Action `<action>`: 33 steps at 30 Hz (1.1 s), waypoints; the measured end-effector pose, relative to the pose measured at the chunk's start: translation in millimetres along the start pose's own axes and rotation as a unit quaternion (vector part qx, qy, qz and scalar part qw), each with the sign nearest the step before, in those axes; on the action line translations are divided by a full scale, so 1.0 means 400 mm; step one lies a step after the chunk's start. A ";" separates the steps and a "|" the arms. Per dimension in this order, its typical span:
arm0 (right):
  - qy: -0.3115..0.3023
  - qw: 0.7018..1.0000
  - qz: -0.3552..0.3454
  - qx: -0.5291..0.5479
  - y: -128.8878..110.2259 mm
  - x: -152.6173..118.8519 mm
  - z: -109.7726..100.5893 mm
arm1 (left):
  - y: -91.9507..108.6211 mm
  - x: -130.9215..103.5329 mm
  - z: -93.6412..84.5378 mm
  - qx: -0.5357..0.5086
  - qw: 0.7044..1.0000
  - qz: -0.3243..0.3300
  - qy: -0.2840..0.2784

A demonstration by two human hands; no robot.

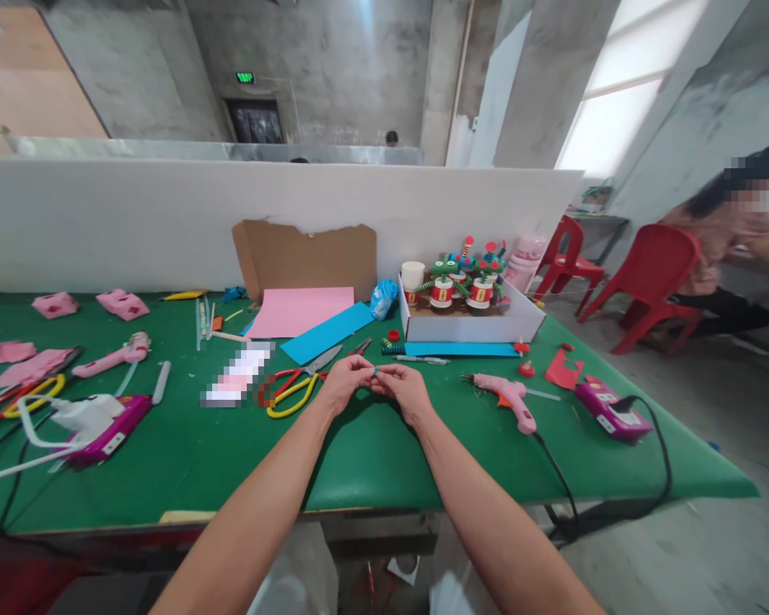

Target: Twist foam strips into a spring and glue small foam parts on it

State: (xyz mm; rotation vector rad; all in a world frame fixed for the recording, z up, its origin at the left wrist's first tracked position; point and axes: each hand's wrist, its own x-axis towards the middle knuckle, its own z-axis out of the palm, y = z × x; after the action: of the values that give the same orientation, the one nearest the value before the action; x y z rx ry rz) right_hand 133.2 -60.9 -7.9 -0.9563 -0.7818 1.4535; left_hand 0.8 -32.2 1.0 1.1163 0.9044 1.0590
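Note:
Over the green tabletop, my left hand [347, 380] and my right hand [406, 387] meet fingertip to fingertip. Both are closed in a pinch around a tiny blue piece [376, 371], mostly hidden by the fingers; its exact kind is unclear. Just left of my left hand lie scissors with yellow and red handles [293, 398]. Beyond my hands are a blue paper strip [328, 331], a pen [423, 360] and a small dark striped coil [394, 349]. On the right, a pink glue gun [507, 398] rests on the table.
A white box [474, 329] holds several paper-cup figures [443, 291]. Pink paper [301, 311] leans by torn cardboard [308, 256]. Purple power strips [612, 412] with cables sit at both sides. Another glue gun [114, 355] lies left. A person [730, 231] sits far right near red chairs [647, 273].

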 end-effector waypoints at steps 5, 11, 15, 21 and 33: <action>0.019 0.999 -0.010 0.024 0.000 0.004 -0.003 | -0.003 0.005 0.000 0.027 1.000 0.004 0.011; 0.020 0.999 0.001 0.042 -0.007 0.006 -0.001 | -0.001 0.006 0.003 0.014 1.000 0.005 0.023; 0.021 0.999 -0.005 0.035 -0.007 0.005 0.002 | -0.002 0.005 0.006 0.009 1.000 0.012 0.017; 0.027 0.999 -0.017 0.015 -0.009 0.006 -0.001 | -0.006 0.007 0.003 0.029 1.000 0.013 0.001; 0.042 0.999 -0.014 0.020 -0.015 0.007 0.000 | 0.003 0.000 -0.002 -0.039 0.998 -0.037 -0.043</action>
State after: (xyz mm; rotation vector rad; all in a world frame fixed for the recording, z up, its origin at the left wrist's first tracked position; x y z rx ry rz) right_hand 136.0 -57.4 -2.9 -0.9652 -0.6997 1.3912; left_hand -0.2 -31.7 2.2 1.0486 0.8236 0.9689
